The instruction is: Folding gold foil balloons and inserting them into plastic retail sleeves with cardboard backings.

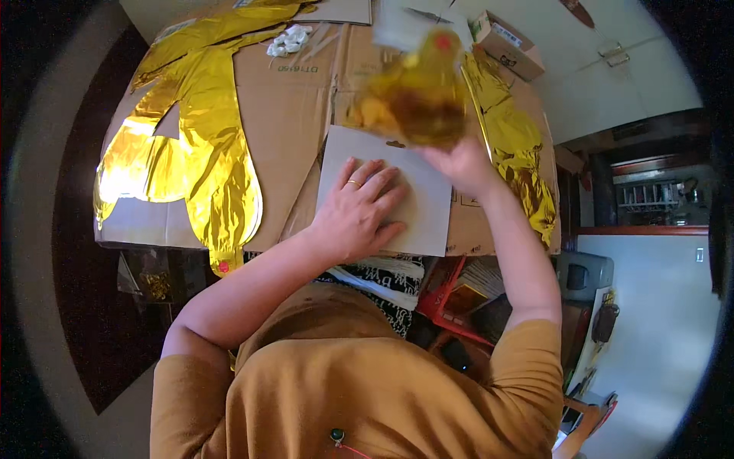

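Note:
A white card (423, 206) with a hanging slot at its top edge lies on the cardboard-covered table. My left hand (359, 213) rests flat on it, fingers spread, a ring on one finger. Just beyond the card's upper right corner, my right hand (465, 167) grips a gold foil balloon (428, 99), smeared by motion, with a red spot at its far end. Other flat gold foil balloons (214, 130) lie at the left, one hanging over the front edge. More gold foil (508, 126) is spread at the right, near my right forearm.
Brown cardboard (287, 115) covers the table. A white bundle (289, 40) sits at the back beside clear strips. A small box (508, 46) stands at the back right, by white cabinets (612, 84). Below the front edge is a red container (451, 302).

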`<state>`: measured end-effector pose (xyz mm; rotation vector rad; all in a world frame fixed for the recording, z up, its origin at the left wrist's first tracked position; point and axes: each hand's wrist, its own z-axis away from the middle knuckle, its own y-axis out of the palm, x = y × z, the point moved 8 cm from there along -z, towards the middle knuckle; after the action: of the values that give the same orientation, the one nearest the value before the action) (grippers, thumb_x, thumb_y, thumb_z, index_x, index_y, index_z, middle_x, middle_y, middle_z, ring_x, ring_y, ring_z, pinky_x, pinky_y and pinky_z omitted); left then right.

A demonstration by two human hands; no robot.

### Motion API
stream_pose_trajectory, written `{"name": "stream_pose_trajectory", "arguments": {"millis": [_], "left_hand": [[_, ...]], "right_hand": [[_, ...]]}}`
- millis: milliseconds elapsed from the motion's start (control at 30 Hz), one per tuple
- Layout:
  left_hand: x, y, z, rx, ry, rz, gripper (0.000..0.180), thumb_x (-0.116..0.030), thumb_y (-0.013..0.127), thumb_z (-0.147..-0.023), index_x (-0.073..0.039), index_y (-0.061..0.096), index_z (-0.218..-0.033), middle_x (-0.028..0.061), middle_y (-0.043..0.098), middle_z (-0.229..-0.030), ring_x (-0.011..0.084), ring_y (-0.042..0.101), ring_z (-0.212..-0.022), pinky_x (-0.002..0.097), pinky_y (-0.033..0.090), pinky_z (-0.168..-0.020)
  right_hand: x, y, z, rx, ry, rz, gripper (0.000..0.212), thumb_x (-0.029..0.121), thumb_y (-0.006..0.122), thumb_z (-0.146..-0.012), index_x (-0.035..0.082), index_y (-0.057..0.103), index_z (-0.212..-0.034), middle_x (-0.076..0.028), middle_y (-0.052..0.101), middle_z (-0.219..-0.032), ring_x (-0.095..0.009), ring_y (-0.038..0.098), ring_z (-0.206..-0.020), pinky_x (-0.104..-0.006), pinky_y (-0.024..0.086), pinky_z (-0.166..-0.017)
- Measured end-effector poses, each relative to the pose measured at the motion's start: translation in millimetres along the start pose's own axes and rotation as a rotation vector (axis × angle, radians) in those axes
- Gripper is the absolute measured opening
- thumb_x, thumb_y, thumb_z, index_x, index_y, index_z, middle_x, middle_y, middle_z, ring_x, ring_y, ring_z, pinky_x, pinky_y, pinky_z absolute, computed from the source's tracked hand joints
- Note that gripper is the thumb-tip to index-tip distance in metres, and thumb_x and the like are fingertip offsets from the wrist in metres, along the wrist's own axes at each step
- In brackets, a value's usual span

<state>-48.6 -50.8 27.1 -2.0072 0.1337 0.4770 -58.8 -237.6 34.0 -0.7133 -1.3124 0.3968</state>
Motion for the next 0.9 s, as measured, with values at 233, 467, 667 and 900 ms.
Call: {"name": "stream_pose_trajectory", "arguments": {"millis": [233, 467, 667, 900], "left_hand": [[3, 1, 8, -0.023, 0.012, 0.045, 0.054, -0.040, 0.077, -0.074, -0.022, 0.066, -0.123, 0.0043, 0.063, -0.130, 0.0277, 0.056, -0.124, 0.0570, 0.033, -0.111], [26, -50, 31, -0.138, -0.179, -0.227, 0.041, -0.023, 0.073, -0.064, -0.010, 0.068, -0.103, 0.0082, 0.056, -0.091, 0.0298, 0.057, -0.097, 0.0481, 0.037, -0.100], [48, -66, -6, -0.156, -0.076, -0.072, 0.057, -0.033, 0.058, -0.089, -0.002, 0.050, -0.136, 0.0212, 0.050, -0.138, 0.0385, 0.045, -0.131, 0.0531, 0.025, -0.116], [46, -6, -6, 0.114, 0.076, -0.301, 0.083, -0.058, 0.046, -0.096, 0.005, 0.034, -0.150, 0.0235, 0.032, -0.157, 0.0357, 0.030, -0.147, 0.0496, 0.021, -0.121]], "right_hand": [[34, 38, 51, -0.126, -0.683, 0.518, 0.039, -0.008, 0.060, -0.073, 0.006, 0.067, -0.108, -0.010, 0.066, -0.129, -0.032, 0.061, -0.123, -0.0424, 0.051, -0.103], [28, 29, 50, -0.056, -0.636, 0.286, 0.039, -0.006, 0.061, -0.072, 0.005, 0.067, -0.109, -0.012, 0.063, -0.133, -0.034, 0.056, -0.129, -0.0439, 0.046, -0.108], [29, 17, 38, 0.136, -0.471, 0.152, 0.043, 0.009, 0.061, -0.075, 0.001, 0.066, -0.117, -0.018, 0.064, -0.131, -0.035, 0.054, -0.131, -0.0451, 0.040, -0.112], [67, 27, 28, -0.203, -0.296, 0.334, 0.064, 0.045, 0.049, -0.100, -0.001, 0.044, -0.145, -0.023, 0.046, -0.149, -0.037, 0.042, -0.140, -0.0562, 0.023, -0.118]]}}
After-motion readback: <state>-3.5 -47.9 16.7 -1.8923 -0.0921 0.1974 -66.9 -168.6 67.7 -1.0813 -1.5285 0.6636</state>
